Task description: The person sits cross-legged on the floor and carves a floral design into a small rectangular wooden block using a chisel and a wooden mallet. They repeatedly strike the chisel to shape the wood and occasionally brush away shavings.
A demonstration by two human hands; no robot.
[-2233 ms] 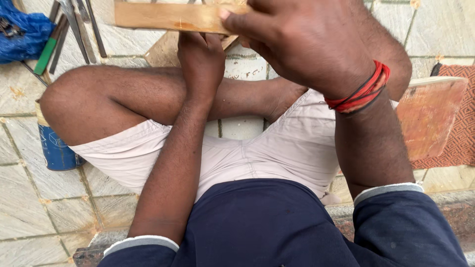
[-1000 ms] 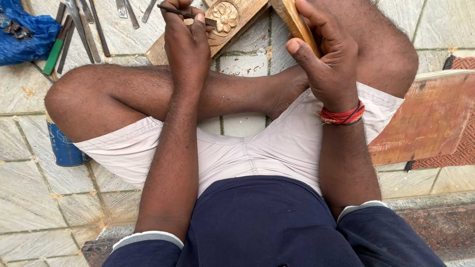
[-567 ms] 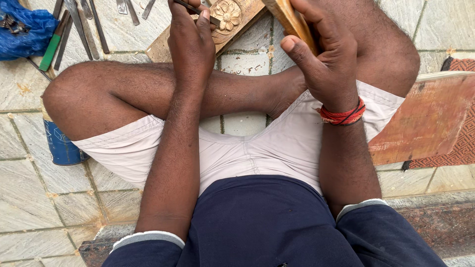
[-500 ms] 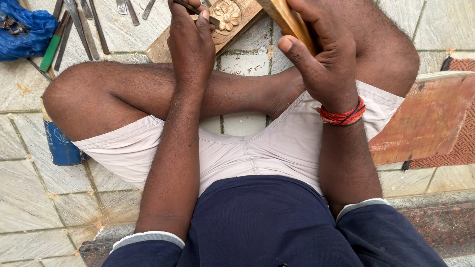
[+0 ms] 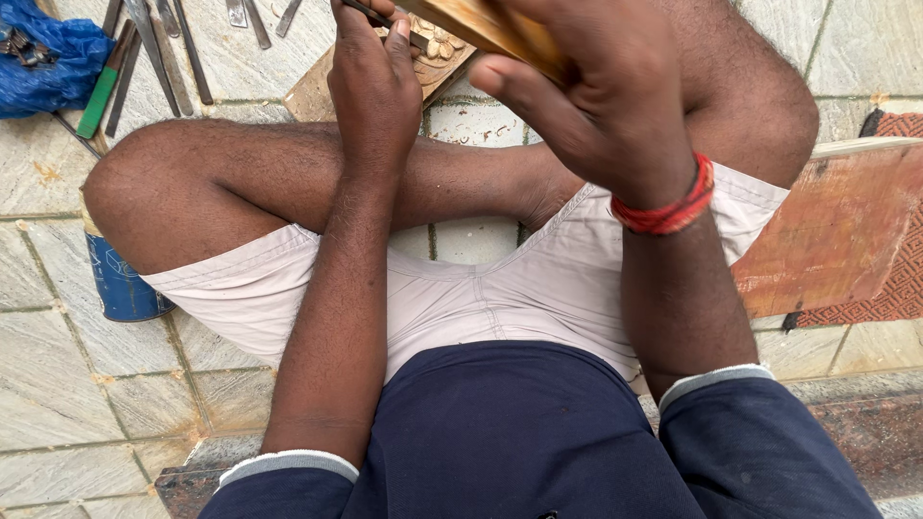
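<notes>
Head view shows the left hand (image 5: 377,77) pinching a thin chisel (image 5: 370,13) whose tip rests on a carved wood block (image 5: 437,58) lying on the tiled floor (image 5: 58,384) just beyond the crossed legs. Right hand (image 5: 596,91) is wrapped around a wooden mallet (image 5: 481,24), raised above the block's right end and just beside the chisel.

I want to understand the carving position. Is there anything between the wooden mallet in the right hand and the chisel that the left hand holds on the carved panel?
Nothing visible does. The right hand holds the wooden mallet just above the left hand, which grips the chisel over the carved panel. The chisel's top is cut off by the frame edge.
</notes>
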